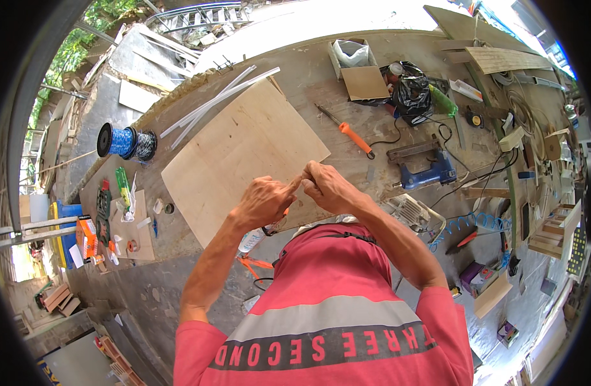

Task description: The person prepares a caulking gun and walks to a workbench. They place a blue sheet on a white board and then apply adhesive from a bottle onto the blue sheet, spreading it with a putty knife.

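Note:
Over the near right edge of a plywood sheet (237, 148), my two hands meet at the fingertips. My left hand (264, 201) is closed, its index finger and thumb reaching toward the other hand. Curled fingers and a bent thumb close my right hand (329, 186) as well. Whatever is pinched between them, if anything, is too small or hidden to make out. Just below my left hand, a white bottle (250, 240) and an orange-handled tool (263, 262) show at the table's near edge, partly covered by my arm and shirt.
A soldering iron (354, 139) and a blue nail gun (427, 172) lie to the right. White plastic strips (221, 101) lie beyond the plywood. Wire spools (120, 140) and a green pliers-like tool (102, 209) are at left. Black cables trail across the right side.

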Action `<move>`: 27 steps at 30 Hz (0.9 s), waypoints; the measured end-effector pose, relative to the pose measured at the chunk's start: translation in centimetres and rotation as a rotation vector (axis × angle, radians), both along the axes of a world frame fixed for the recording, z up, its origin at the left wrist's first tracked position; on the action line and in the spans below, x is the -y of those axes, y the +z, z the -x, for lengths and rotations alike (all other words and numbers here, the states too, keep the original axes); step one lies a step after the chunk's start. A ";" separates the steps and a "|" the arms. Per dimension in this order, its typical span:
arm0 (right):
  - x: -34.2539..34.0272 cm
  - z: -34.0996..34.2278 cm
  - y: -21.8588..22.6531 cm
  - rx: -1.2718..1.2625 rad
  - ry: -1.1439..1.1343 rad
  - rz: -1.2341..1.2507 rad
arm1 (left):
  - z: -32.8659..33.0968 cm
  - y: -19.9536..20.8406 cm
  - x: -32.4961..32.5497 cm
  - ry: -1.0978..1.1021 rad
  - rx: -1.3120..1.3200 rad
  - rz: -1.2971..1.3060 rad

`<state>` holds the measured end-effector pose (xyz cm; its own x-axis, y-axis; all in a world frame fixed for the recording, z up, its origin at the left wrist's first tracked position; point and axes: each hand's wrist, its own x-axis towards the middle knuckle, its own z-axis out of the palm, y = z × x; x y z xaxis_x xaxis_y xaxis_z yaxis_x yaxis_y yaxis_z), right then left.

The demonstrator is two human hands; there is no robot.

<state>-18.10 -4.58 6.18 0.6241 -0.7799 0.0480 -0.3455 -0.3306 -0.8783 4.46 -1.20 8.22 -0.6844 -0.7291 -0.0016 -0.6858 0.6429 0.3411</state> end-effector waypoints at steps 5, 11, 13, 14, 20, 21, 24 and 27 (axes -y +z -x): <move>-0.3 0.6 1.1 -0.091 0.191 0.010 | -0.4 1.1 -0.8 -0.133 -0.020 -0.057; -0.8 3.2 3.3 -0.017 0.281 -0.109 | -1.5 -0.4 -2.1 -0.135 -0.065 0.050; 0.0 5.6 4.7 0.053 0.186 -0.204 | -3.0 0.3 -2.8 -0.091 -0.044 -0.067; 0.4 6.3 4.0 0.109 0.129 -0.288 | -3.3 0.6 -3.3 -0.077 -0.033 -0.127; 1.5 6.1 2.4 0.312 0.076 -0.482 | -3.3 0.7 -4.4 -0.024 -0.156 -0.082; 1.2 5.9 2.1 0.290 0.073 -0.469 | -3.4 1.1 -4.5 -0.010 -0.155 -0.075; 1.0 5.1 -0.3 0.254 0.032 -0.397 | -4.0 1.7 -5.5 0.123 -0.251 -0.113; 1.3 4.3 -2.4 0.168 -0.033 -0.294 | -4.8 2.3 -7.5 0.237 -0.218 -0.125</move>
